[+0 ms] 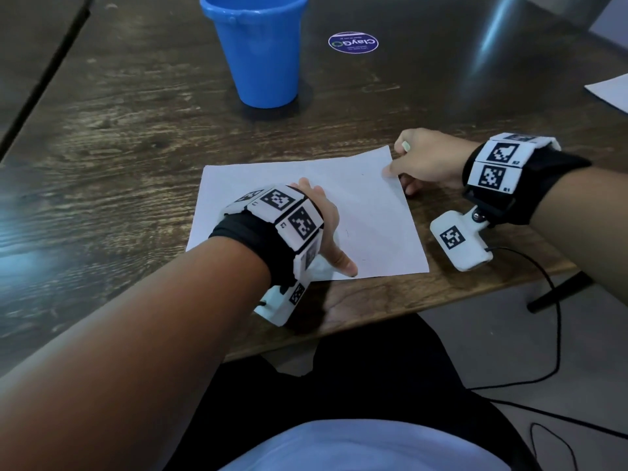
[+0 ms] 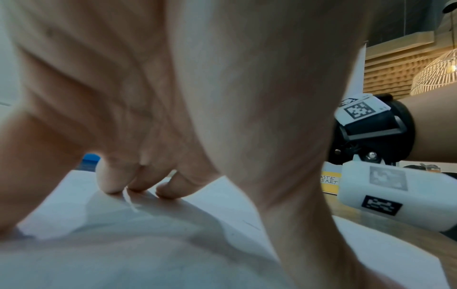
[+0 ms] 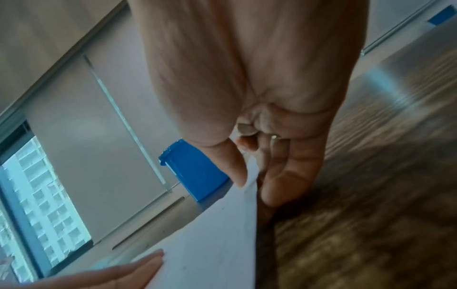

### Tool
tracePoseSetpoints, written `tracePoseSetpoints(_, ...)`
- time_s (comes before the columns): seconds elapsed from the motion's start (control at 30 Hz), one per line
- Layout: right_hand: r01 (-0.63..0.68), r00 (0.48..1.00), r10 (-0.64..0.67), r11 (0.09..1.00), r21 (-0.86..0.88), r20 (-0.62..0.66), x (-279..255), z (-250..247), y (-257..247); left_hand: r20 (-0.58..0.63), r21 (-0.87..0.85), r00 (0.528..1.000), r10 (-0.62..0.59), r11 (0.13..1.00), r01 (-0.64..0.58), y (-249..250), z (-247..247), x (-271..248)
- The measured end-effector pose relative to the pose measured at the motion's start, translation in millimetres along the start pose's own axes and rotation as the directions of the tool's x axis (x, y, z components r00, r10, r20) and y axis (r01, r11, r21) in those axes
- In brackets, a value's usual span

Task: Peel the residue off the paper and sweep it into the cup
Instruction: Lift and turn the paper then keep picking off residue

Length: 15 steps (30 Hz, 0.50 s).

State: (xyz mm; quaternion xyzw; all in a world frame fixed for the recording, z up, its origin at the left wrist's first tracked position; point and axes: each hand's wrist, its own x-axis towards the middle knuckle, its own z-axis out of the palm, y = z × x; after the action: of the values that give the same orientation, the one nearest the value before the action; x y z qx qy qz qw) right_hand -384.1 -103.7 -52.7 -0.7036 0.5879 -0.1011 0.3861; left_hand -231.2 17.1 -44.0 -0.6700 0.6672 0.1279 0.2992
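Lying flat on the dark wooden tabletop (image 1: 129,137), near its front edge: the white paper (image 1: 367,212), with a few faint marks on its surface. Pressing down on the sheet's left part: the left hand (image 1: 323,226), its fingers (image 2: 111,181) spread and fairly straight, tips touching the sheet, thumb stretching toward the near edge. Showing just beside those fingertips in the left wrist view: a thin pale strip of residue (image 2: 129,201), lying on or slightly lifting from the sheet; cannot tell which. Pinching the far right corner of the sheet: the right hand (image 1: 428,158), thumb on top and fingers (image 3: 279,183) curling beneath, the edge of the sheet running between them in the right wrist view. Standing upright beyond the sheet, well apart from both hands: the blue cup (image 1: 261,49), its mouth open upward. Sitting on the tabletop to the right of the cup: a round purple sticker (image 1: 353,42). Peeking in at the right edge of the head view: another white sheet (image 1: 611,93). Wrapping both wrists: black bands carrying white marker blocks, a cable trailing from the right one over the table's edge.
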Motion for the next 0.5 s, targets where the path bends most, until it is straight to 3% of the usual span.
tracePoseSetpoints(0.17, 0.105, 0.994, -0.105, 0.994, -0.023, -0.005, -7, -10, -4, -0.036, -0.060, 0.998, 0.059, 0.996, -0.061, -7, -6, -6)
tracePoseSetpoints(0.27, 0.183, 0.981, -0.187, 0.981, -0.071, -0.053, -12, -15, -13, -0.199, -0.239, 0.978, 0.066, 0.964, -0.114, -26, -22, -8)
tracePoseSetpoints(0.4, 0.281, 0.952, -0.288, 0.957, -0.074, -0.104, -19, -14, -29, -0.396, -0.502, 0.917, 0.046, 0.825, -0.259, -34, -40, -18)
tracePoseSetpoints(0.5, 0.389, 0.900, -0.403, 0.914, -0.112, -0.164, -24, -10, -43, -0.445, -0.583, 0.892, 0.081, 0.730, -0.356, -22, -43, -27)
